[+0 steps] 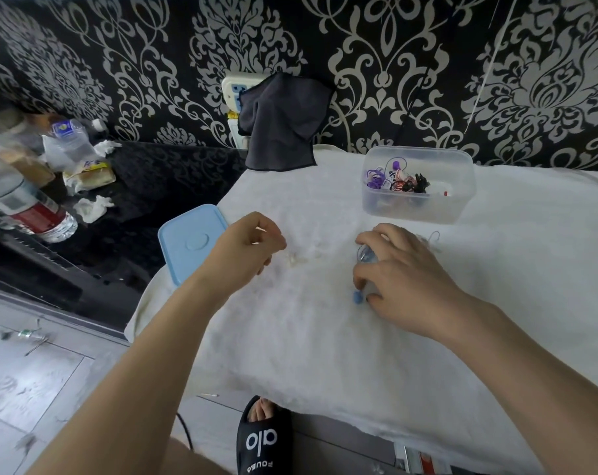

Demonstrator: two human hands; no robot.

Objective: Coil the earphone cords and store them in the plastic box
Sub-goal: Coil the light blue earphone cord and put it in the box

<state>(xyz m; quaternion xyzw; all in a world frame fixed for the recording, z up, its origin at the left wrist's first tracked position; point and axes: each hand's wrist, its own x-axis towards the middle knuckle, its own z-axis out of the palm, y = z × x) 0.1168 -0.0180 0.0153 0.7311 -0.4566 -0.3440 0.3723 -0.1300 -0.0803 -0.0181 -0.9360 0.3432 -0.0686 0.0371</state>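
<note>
hands over a white cloth, damask wall behind

white fuzzy cloth [325, 337] covers the work surface and hangs over its near and left edges. on it, at the far right, stands the clear plastic box [417, 207], lid off, with coiled earphone cords [397, 181] in purple, red-white and black lying inside. the box's light blue lid [187, 245] lies flat at the cloth's left edge, partly hidden by the left wrist.

the right hand [403, 282] rests on the cloth just in front of the box, fingers curled down around a bluish earphone cord [366, 257]; a blue earbud [358, 298] peeks out beside the fingertips, and a thin loop of cord shows past the knuckles toward the box. the left hand [246, 248] is raised a little above the cloth, fingers curled with thumb and fingertips drawn together; whether it pinches a thin cord i cannot tell.

a dark grey rag [283, 121] hangs down the wall over a white power socket [232, 90], its lower edge meeting the far end of the cloth. black wallpaper [462, 80] with a pale damask pattern fills the background. to the left, a dark counter [146, 186] holds plastic bottles [33, 207], crumpled tissues and wrappers. grey floor tiles [33, 371] show at lower left, with small litter on them, and a foot in a black slide sandal [263, 437] shows below the cloth's near edge.
</note>
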